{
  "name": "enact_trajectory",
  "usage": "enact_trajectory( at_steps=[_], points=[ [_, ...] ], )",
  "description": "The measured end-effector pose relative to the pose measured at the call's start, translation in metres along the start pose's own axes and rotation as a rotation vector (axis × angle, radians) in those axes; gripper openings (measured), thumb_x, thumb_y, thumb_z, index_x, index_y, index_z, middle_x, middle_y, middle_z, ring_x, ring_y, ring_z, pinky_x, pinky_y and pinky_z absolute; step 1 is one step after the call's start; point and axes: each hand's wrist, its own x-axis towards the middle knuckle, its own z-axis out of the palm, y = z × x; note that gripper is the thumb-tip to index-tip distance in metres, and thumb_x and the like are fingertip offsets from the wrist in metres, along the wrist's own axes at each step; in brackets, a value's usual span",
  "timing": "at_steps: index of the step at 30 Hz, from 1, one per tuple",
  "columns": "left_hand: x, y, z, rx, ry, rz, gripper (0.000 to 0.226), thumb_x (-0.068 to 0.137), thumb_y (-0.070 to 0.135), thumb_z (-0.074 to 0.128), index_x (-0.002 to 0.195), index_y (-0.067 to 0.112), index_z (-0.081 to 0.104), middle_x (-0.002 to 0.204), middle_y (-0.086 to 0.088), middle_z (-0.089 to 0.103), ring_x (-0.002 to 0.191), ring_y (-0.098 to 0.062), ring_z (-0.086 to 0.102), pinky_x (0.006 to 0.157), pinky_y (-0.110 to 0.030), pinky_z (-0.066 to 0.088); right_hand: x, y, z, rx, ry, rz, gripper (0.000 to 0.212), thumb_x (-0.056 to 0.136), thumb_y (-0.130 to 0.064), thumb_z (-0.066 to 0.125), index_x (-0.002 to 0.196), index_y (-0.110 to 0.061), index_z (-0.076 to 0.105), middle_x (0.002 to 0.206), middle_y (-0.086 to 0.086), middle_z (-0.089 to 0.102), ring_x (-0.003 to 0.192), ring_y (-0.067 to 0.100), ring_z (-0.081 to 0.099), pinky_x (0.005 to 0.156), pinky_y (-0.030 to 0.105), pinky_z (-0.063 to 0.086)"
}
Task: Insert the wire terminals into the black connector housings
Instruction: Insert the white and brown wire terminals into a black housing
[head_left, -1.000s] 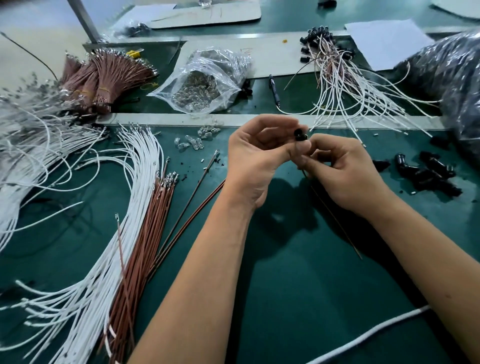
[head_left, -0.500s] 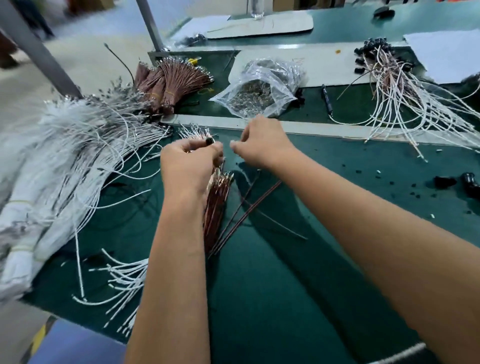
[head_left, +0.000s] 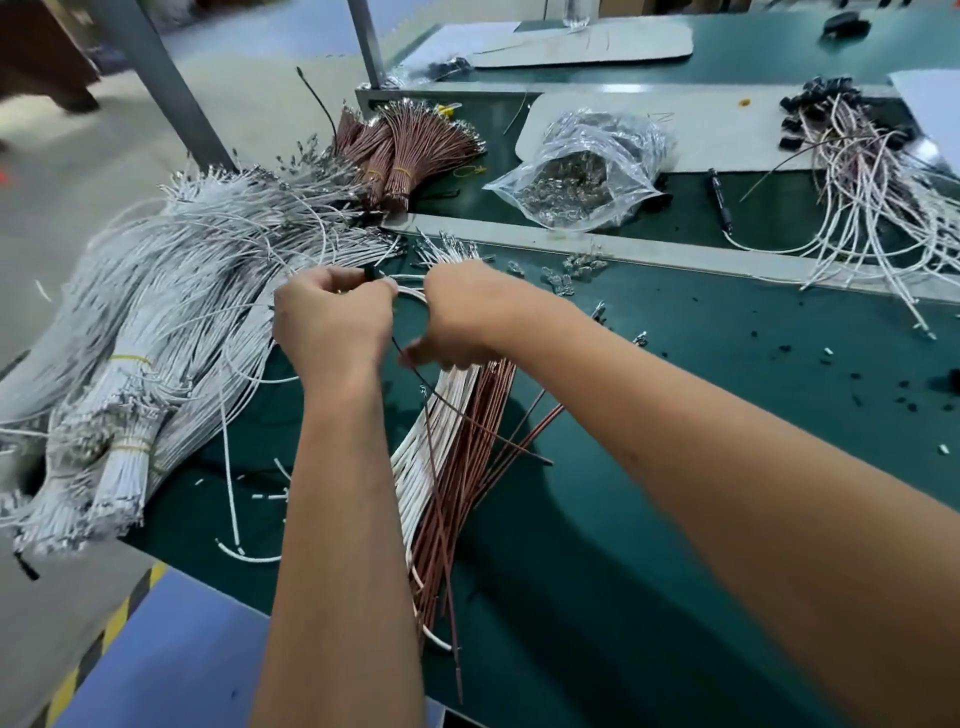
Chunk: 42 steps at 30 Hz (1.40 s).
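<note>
While both hands (head_left: 384, 317) pinch — connector housing (head_left: 369, 272) upright (partly hidden).

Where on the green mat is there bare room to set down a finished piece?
Barest: the green mat right of the brown wire bundle, beyond the right forearm, with only small black bits scattered. Also the near strip between the forearms. Crowded: white wire bundles on the left, finished harnesses and the plastic bag at the back.

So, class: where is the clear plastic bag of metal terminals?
Head view: the clear plastic bag lies at the table's far middle, between the tied brown wire bundles and a black pen.
</note>
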Motion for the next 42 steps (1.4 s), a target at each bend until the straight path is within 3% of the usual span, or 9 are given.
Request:
enact_trajectory(
  at_steps=[3, 6, 11, 14, 18, 25, 30, 38, 42],
  points=[
    [0.0, 0.0, -0.007, 0.012, 0.009, 0.009, 0.015, 0.056, 0.029, 0.076, 0.064, 0.021, 0.066, 0.075, -0.006, 0.074, 0.081, -0.03, 0.074, 0.083, -0.046, 0.061, 0.002, -0.011, 0.009, -0.095, -0.004, -0.003, 0.05, 0.084, -0.049, 0.081, 0.059, -0.015, 0.055, 0.037, -0.006, 0.053, 0.05, 0.009, 0.058, 0.052, 0.022, 0.049],
    [-0.003, -0.001, -0.008, 0.032, -0.012, 0.007, 0.015, 0.055, 0.029, 0.075, 0.064, 0.022, 0.066, 0.072, -0.003, 0.073, 0.077, -0.027, 0.075, 0.081, -0.045, 0.062, 0.003, -0.005, 0.013, -0.05, 0.125, 0.078, 0.049, 0.081, -0.042, 0.086, 0.07, -0.012, 0.048, 0.068, 0.0, 0.052, 0.081, 0.026, 0.057, 0.074, 0.031, 0.05],
    [-0.011, -0.005, -0.002, 0.005, -0.057, -0.035, 0.013, 0.065, 0.02, 0.081, 0.069, 0.021, 0.069, 0.074, -0.002, 0.074, 0.073, -0.023, 0.074, 0.073, -0.048, 0.064, 0.002, 0.014, 0.014, 0.002, 0.257, 0.28, 0.041, 0.077, -0.044, 0.089, 0.086, -0.016, 0.061, 0.099, 0.01, 0.06, 0.098, 0.033, 0.063, 0.073, 0.035, 0.049],
    [-0.012, -0.006, 0.005, -0.015, -0.084, -0.05, 0.013, 0.068, 0.019, 0.082, 0.07, 0.021, 0.069, 0.077, -0.004, 0.074, 0.076, -0.025, 0.074, 0.072, -0.049, 0.063, 0.009, 0.018, 0.016, 0.08, 0.26, 0.323, 0.021, 0.088, -0.024, 0.074, 0.086, -0.013, 0.057, 0.115, 0.016, 0.066, 0.109, 0.037, 0.065, 0.074, 0.034, 0.046],
    [-0.012, -0.002, 0.013, -0.021, -0.088, -0.024, 0.014, 0.068, 0.017, 0.082, 0.069, 0.022, 0.069, 0.075, -0.001, 0.073, 0.078, -0.025, 0.074, 0.08, -0.041, 0.063, 0.011, 0.033, 0.006, 0.197, 0.263, 0.371, 0.016, 0.087, -0.011, 0.062, 0.078, -0.009, 0.049, 0.092, 0.01, 0.058, 0.091, 0.032, 0.059, 0.071, 0.03, 0.046],
    [-0.022, 0.012, 0.024, -0.025, -0.182, 0.001, 0.014, 0.071, 0.016, 0.084, 0.074, 0.021, 0.072, 0.08, -0.003, 0.075, 0.082, -0.023, 0.074, 0.085, -0.039, 0.061, -0.002, 0.046, -0.014, 0.419, 0.372, 0.224, 0.029, 0.089, -0.032, 0.079, 0.095, -0.004, 0.078, 0.085, 0.011, 0.074, 0.075, 0.02, 0.067, 0.072, 0.033, 0.06],
    [-0.042, 0.028, 0.026, -0.136, -0.387, 0.007, 0.019, 0.079, -0.003, 0.078, 0.076, 0.014, 0.07, 0.074, -0.007, 0.072, 0.05, -0.007, 0.06, 0.046, -0.014, 0.043, -0.017, 0.05, -0.039, 0.451, 0.551, 0.111, 0.035, 0.094, -0.034, 0.075, 0.065, -0.015, 0.068, 0.054, -0.007, 0.053, 0.047, 0.001, 0.044, 0.048, 0.018, 0.034],
    [-0.07, 0.05, 0.034, -0.198, -0.866, -0.041, 0.018, 0.084, 0.0, 0.076, 0.089, 0.01, 0.063, 0.08, -0.014, 0.077, 0.057, -0.011, 0.054, 0.048, -0.016, 0.036, -0.05, 0.102, -0.067, 1.075, 0.79, 0.215, 0.038, 0.112, -0.024, 0.038, 0.075, -0.017, 0.043, 0.066, 0.006, 0.048, 0.045, 0.014, 0.039, 0.042, 0.026, 0.032],
    [-0.08, 0.05, 0.052, 0.028, -0.887, 0.041, 0.018, 0.076, 0.0, 0.084, 0.084, 0.01, 0.071, 0.07, -0.007, 0.074, 0.048, -0.008, 0.055, 0.045, -0.016, 0.041, -0.079, 0.147, -0.067, 1.184, 0.851, 0.338, 0.031, 0.113, -0.024, 0.038, 0.086, -0.013, 0.049, 0.067, 0.005, 0.056, 0.042, 0.008, 0.041, 0.038, 0.023, 0.032]
  ],
)
